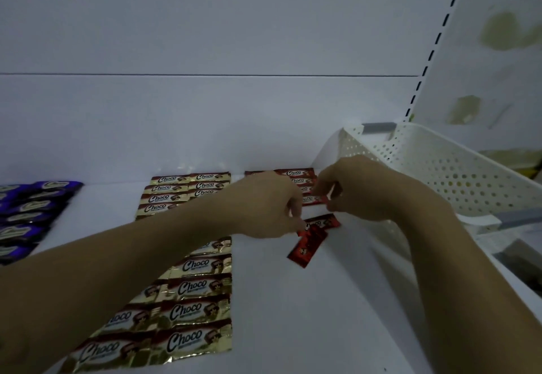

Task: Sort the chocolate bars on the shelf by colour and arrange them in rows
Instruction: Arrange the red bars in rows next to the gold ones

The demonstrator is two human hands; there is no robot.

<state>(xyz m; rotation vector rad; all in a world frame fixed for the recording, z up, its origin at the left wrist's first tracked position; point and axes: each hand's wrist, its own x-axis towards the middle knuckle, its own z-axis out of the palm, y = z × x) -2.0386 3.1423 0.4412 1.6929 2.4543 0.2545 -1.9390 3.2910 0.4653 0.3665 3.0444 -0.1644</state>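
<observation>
Closest to you, gold bars [187,291] ran in two columns up the middle of the white shelf [293,315], partly under your left forearm. Beyond them, a tilted red bar [306,247] lay loose, its far end overlapping a second red bar [324,222]. Your left hand [264,206] had fingers curled, tips at the tilted bar's far end; pinch or touch, can't tell. Your right hand [363,188] was curled over the front of the red row [296,173]; grip hidden. Blue bars [32,209] sat far left, and a white basket [440,168] stood at the right.
</observation>
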